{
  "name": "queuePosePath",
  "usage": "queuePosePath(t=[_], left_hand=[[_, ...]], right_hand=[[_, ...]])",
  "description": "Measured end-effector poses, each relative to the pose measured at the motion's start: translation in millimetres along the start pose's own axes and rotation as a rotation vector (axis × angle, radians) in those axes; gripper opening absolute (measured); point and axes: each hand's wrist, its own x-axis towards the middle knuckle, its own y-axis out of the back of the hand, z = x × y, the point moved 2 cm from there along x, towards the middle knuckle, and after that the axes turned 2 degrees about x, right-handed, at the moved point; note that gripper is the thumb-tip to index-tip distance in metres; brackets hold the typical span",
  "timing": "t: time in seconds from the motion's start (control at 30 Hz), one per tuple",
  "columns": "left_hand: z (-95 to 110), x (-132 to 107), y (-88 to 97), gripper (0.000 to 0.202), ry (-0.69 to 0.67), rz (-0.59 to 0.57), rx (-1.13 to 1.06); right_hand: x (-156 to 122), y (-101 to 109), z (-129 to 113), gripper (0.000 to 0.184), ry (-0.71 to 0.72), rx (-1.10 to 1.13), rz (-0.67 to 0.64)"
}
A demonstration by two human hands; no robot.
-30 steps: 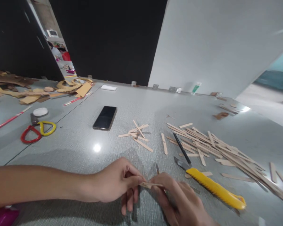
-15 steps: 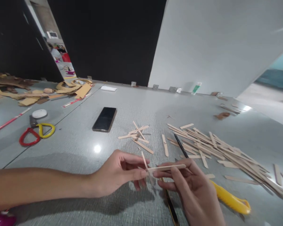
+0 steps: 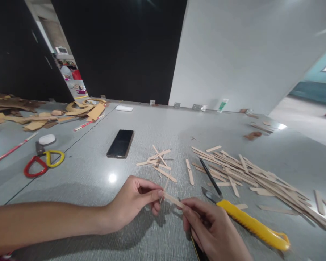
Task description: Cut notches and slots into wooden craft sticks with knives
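My left hand [image 3: 133, 204] pinches the near end of a thin wooden stick [image 3: 171, 198] between thumb and fingertips, just above the grey table [image 3: 87, 174]. My right hand [image 3: 212, 232] grips the stick's other end, and a dark tool shows under its palm at the frame's bottom. A second thin sliver stands up beside the left fingertips. Right of my right hand lies a yellow utility knife [image 3: 254, 225] with its blade out.
A small heap of cut sticks [image 3: 157, 163] and a large pile of craft sticks [image 3: 250, 174] with a black pencil [image 3: 210, 177] lie ahead. A black phone [image 3: 121, 143], red-and-yellow scissors [image 3: 42, 163] and cardboard scraps [image 3: 38, 112] sit left.
Both hands dropped closer to the table. The stick went from level to slanting down toward my right hand, whose fingers have closed more around its end.
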Motion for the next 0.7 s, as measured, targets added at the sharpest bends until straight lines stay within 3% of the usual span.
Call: queuePosePath(t=[0.37, 0.7], left_hand=[[-4.8, -1.2, 1.0, 0.033, -0.038, -0.017, 0.113], [-8.0, -3.5, -4.0, 0.028, -0.03, -0.098, 0.112]], right_hand=[[2.0, 0.4, 6.8, 0.045, -0.004, -0.026, -0.109], [2.0, -5.8, -2.1, 0.04, 0.024, -0.033, -0.146]])
